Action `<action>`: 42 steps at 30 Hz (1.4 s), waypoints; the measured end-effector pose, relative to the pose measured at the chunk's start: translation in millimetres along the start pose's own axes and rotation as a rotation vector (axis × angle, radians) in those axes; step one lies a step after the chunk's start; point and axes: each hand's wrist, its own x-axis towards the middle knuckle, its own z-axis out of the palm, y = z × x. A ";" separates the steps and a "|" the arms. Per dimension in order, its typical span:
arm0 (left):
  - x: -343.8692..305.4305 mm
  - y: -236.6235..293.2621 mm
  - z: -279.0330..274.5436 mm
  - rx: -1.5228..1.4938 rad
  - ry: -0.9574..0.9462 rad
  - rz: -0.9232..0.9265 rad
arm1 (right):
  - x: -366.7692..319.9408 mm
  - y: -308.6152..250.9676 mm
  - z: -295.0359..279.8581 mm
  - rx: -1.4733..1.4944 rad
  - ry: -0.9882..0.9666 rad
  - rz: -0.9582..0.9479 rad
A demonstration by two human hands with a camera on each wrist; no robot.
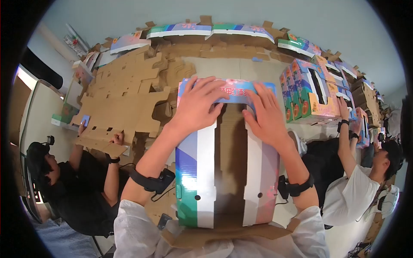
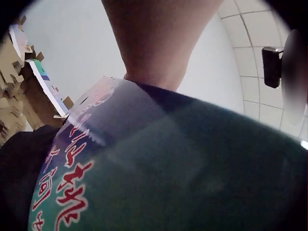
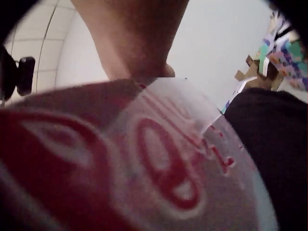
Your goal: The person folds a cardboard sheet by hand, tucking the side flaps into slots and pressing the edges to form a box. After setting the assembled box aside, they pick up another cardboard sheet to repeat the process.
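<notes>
Corrugated cardboard, printed: one carton point(image 1: 195, 172), part-folded, is lying lengthwise on the tabletop point(image 1: 241, 69) straight in front of the person, its near end close to the body. Two glossy side panels are folding inward over it, and a strip of bare brown board is showing between them.

Left hand point(image 1: 195, 105): the grip is spread, with straight fingers pressing down on the far printed flap.

Right hand point(image 1: 264, 116): the grip is likewise spread flat, just beside the left, and is pressing on the same flap.

Both wrist views are showing little beyond blurred print at very close range, so finger contact under the palms cannot be confirmed there.

Handling, as judged: the carton is looking light and stiff along its panels but weak at the score lines. The glossy faces are probably slippery under a flat palm, and the edges and tabs are liable to crease or tear. The best hold appears to be at the folded side edges or the flap corners, not the open brown centre.

Flat cardboard blanks point(image 1: 124, 103) are lying to the left, and finished boxes point(image 1: 309, 92) are standing to the right.
</notes>
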 end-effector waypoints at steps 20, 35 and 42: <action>-305.2 112.7 -78.5 -0.620 -0.492 -0.626 | -267.9 -70.8 -105.3 0.919 -0.720 0.771; -275.0 132.3 -38.3 -0.986 0.389 -0.631 | -247.3 -78.3 -97.8 1.071 0.111 0.914; -250.1 142.3 -59.8 -0.751 0.208 -0.745 | -226.1 -97.1 -87.3 0.914 0.220 0.848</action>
